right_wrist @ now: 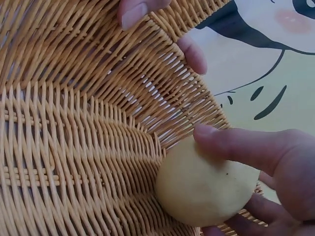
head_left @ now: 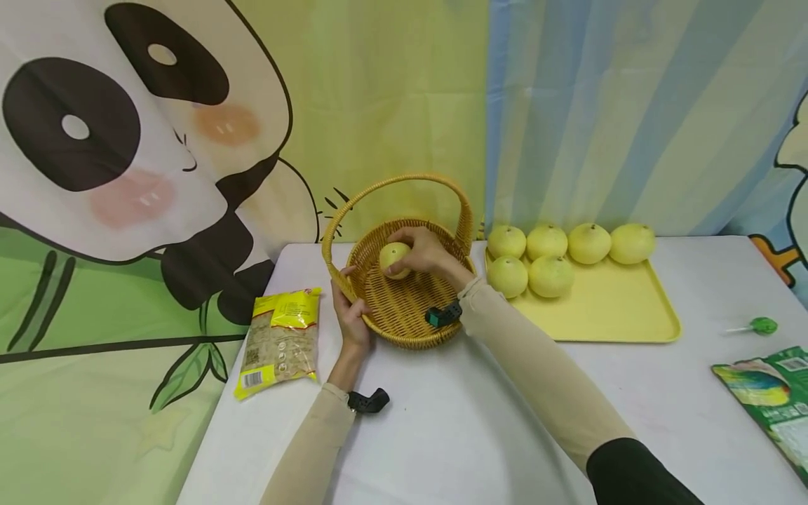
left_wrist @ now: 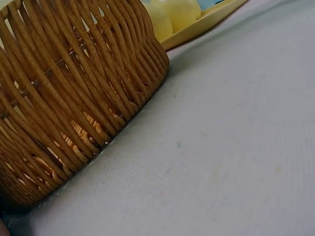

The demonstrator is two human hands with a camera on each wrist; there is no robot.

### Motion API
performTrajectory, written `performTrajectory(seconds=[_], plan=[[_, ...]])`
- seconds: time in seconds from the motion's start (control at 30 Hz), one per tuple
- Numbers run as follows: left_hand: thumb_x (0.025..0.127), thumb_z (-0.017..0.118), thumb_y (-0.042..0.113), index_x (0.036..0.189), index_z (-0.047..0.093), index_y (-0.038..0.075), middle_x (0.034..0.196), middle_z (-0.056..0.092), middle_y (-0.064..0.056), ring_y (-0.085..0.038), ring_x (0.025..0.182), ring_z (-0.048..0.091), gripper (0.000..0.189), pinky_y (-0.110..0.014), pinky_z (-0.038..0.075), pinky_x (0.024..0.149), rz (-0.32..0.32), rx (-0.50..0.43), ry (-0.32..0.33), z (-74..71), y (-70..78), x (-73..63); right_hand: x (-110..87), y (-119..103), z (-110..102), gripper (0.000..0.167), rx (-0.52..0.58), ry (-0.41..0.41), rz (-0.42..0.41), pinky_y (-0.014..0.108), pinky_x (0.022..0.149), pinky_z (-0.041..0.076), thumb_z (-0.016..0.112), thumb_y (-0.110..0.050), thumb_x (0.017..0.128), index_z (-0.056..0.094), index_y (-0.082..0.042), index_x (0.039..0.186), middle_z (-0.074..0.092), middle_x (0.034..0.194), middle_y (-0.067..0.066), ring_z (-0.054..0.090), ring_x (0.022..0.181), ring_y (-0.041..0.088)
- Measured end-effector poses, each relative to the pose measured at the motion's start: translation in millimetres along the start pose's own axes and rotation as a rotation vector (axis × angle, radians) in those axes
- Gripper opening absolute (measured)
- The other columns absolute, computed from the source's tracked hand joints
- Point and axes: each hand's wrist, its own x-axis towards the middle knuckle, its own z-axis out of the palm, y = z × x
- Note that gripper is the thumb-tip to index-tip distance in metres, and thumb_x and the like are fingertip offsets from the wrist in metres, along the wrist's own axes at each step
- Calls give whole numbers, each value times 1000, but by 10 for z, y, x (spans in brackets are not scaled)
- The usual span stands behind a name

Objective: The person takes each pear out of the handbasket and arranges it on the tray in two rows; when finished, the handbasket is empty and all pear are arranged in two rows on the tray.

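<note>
A tan wicker basket [head_left: 404,308] with a tall arched handle stands on the white table. My left hand [head_left: 353,319] grips its left rim beside the base of the handle. In the right wrist view, the left thumb [right_wrist: 134,14] lies over the inner side of the rim and a fingertip shows outside. My right hand [head_left: 424,251] reaches into the basket and holds a round, pale yellow fruit [right_wrist: 202,184] between thumb and fingers, near the far-left inner wall. Only the woven side of the basket [left_wrist: 74,88] shows in the left wrist view; the left hand is almost wholly hidden there.
Right of the basket, a yellow tray [head_left: 618,308] carries several similar fruits [head_left: 550,275] at its back and left. A yellow-and-clear bag [head_left: 282,340] lies at left. A green lollipop [head_left: 762,325] and a green packet [head_left: 773,403] lie at right. Printed curtains [head_left: 391,105] hang behind.
</note>
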Motion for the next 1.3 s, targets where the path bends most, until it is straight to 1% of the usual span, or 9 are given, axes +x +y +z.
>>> performTrajectory(seconds=[0.3,0.57,0.73,0.8,0.87,1.0,1.03,1.17,1.3], plan=[[68,38,-7,146,38,-2,154,41,-14,-46,137,40,78,-46,38,109,-1,14,-8,24,-6,-14,-181,-19,-142,65,60,44,-1,35,89,55,99,-25,71,76,-22,133,73,134,6,65,111,23],[67,38,-8,146,41,-3,153,40,-16,-47,135,38,79,-45,36,109,21,17,0,26,-5,-13,-473,-27,-295,69,53,96,-67,41,104,51,99,-41,69,77,-25,132,71,138,2,61,125,19],[67,39,-7,145,41,-2,153,41,-15,-45,136,39,78,-45,35,109,17,14,15,11,-13,-2,-719,-35,-452,64,100,117,-125,42,107,47,100,-42,68,79,-31,128,68,144,2,58,125,15],[67,39,-6,145,41,-1,153,41,-15,-43,137,39,78,-46,35,112,18,15,20,5,-13,3,-814,-39,-524,62,124,124,-134,39,103,46,100,-41,68,79,-34,126,66,146,0,56,120,11],[67,39,-5,145,42,-1,154,40,-14,-42,139,39,79,-48,33,114,19,14,24,13,-10,8,-898,-35,-613,62,128,132,-142,33,91,49,100,-40,68,78,-35,126,67,145,-2,58,103,10],[67,38,-5,145,41,-1,156,40,-13,-42,142,39,78,-52,32,116,25,-2,24,31,-9,11,-1059,2,-802,62,159,142,-140,29,70,50,99,-36,71,77,-33,129,71,140,-2,61,88,15],[67,38,-5,145,41,-1,156,40,-13,-42,142,38,78,-52,31,116,26,-6,23,34,-11,12,-1100,16,-852,62,166,147,-145,29,68,51,99,-34,72,77,-31,130,71,139,-1,64,90,16],[67,38,-5,146,41,-1,156,41,-13,-42,142,38,79,-51,31,116,21,-17,23,39,-23,16,-1270,85,-1062,61,230,179,-147,31,81,60,97,-25,75,77,-23,132,70,141,3,71,119,21],[67,38,-5,146,40,-2,155,39,-13,-43,142,36,79,-50,30,116,13,-32,22,34,-18,10,-1437,175,-1289,59,248,248,-133,30,88,61,96,-18,77,76,-17,132,71,141,5,73,117,20]])
